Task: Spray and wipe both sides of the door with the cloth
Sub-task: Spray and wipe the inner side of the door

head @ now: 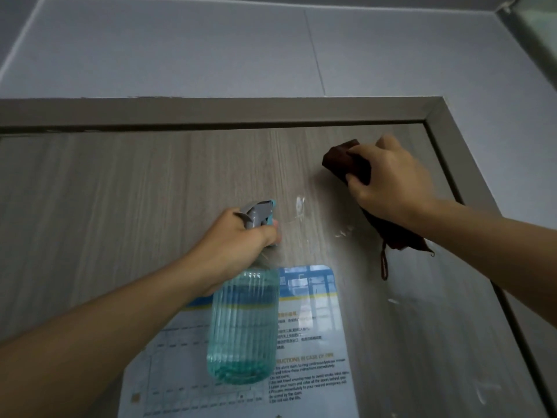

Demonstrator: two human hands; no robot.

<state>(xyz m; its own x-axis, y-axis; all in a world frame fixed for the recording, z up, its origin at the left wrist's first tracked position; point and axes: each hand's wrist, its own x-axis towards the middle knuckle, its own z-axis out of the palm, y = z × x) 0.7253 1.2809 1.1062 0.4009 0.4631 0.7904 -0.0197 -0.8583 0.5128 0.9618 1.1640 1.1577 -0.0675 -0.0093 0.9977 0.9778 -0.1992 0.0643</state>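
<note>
Overhead, door [150, 191] fills view. Left hand [241, 236] grips spray bottle [244, 324], nozzle toward 12 o'clock, fingers curled round trigger neck. Right hand [391, 179], fingers pinching cloth [346, 161], presses it at 2 o'clock, above droplets [300, 205], ready for wiping.

Above you there is a pale grey wall [168, 49], made of flat panels with thin seams between them. A grey-brown door frame [211, 111] runs across under it and turns down at the right corner. At the far upper right you see the edge of a glass pane [539, 28], a little greenish. The light is dim and cool, and the upper left corner lies in soft shadow.
</note>
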